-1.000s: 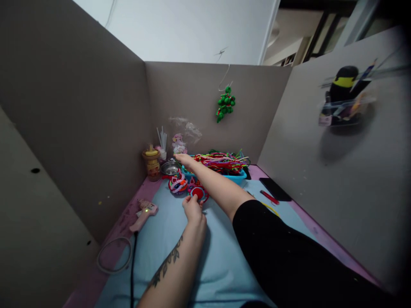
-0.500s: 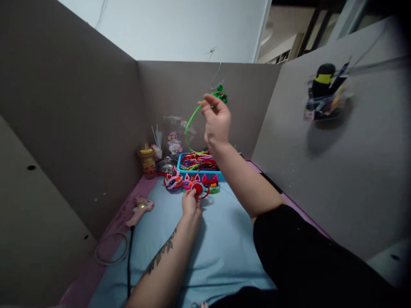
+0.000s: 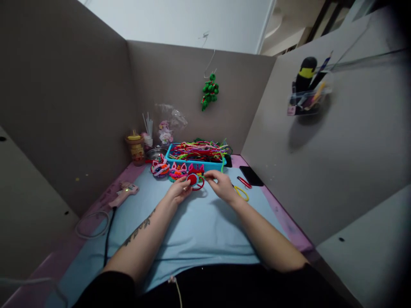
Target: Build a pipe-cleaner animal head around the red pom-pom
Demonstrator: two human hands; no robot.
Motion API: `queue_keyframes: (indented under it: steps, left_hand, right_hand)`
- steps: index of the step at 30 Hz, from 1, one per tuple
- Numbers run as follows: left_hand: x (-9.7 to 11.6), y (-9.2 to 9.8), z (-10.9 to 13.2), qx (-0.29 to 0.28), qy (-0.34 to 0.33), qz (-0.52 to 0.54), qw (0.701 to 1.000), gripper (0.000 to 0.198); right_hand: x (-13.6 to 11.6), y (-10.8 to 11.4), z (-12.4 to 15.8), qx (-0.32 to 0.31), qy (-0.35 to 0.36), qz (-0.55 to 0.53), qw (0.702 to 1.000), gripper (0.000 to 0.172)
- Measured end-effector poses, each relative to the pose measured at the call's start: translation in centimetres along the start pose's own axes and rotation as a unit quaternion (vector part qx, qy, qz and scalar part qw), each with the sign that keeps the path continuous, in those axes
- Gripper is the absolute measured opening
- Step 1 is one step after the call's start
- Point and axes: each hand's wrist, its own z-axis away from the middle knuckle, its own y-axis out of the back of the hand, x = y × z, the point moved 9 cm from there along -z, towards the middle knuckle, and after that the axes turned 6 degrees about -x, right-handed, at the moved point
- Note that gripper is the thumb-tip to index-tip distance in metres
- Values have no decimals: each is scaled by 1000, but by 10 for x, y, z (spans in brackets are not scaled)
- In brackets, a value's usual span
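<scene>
My left hand (image 3: 179, 191) pinches a small red round piece with a red loop (image 3: 194, 180) just above the light blue mat (image 3: 199, 226). My right hand (image 3: 221, 185) is right beside it, fingers closed on a green pipe cleaner (image 3: 222, 164) that curves up toward the blue basket (image 3: 192, 163) full of coloured pipe cleaners. Both hands meet at the red piece. Several small colourful finished pieces (image 3: 170, 170) lie in a row in front of the basket.
A pink glue gun (image 3: 123, 194) with a lit lamp and its black cord lies at the left. A yellow loop (image 3: 240, 192), a red tool (image 3: 244, 182) and a black phone (image 3: 252, 175) lie at the right. Grey cardboard walls surround the desk; a green ornament (image 3: 209, 91) hangs on the back wall.
My right hand reached into the basket, lifted out a green pipe cleaner, then came down with it to the red piece in my left hand. The view tilted downward.
</scene>
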Motion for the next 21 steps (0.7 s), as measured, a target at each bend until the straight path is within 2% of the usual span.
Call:
queue_keyframes:
  steps: [3, 6, 12, 21]
  left_hand:
    - [4, 4, -2, -4, -2, -41, 999, 44]
    - [6, 7, -4, -4, -1, -81, 997, 44]
    - [8, 5, -6, -22, -9, -132, 991, 44]
    - [15, -1, -3, -38, -32, -162, 986, 42]
  right_hand:
    - [9, -11, 12, -4, 25, 35, 999, 19]
    - [20, -19, 22, 1, 19, 61, 998, 21]
    - [33, -47, 40, -55, 19, 86, 995, 18]
    - [39, -53, 43, -52, 20, 95, 994, 13]
